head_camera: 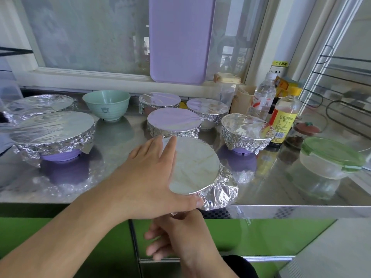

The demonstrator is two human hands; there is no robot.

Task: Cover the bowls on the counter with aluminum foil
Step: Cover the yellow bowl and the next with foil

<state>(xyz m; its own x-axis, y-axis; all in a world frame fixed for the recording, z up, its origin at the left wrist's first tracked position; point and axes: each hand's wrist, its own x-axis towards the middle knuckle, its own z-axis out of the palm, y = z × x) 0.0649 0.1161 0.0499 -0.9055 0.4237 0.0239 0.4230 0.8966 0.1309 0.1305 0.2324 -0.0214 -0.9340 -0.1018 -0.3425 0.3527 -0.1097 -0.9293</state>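
A foil-covered bowl point(196, 167) stands at the steel counter's front edge. My left hand point(150, 177) rests on its left side with straight fingers, the thumb pressing the foil along the near rim. Below the counter edge my right hand point(180, 233) has curled fingers and pinches the crumpled foil skirt point(216, 197) under the bowl's front. Several other bowls wear foil: two large ones point(54, 127) point(40, 103) at left, and smaller ones point(173, 119) point(247, 125) behind. A mint green bowl point(106, 103) stands uncovered at the back.
The steel counter point(281, 187) holds a glass container with a green lid point(331, 155) at right. A water bottle point(264, 97), a sauce bottle point(283, 119) and jars stand at the back right. A purple board point(180, 37) leans on the window.
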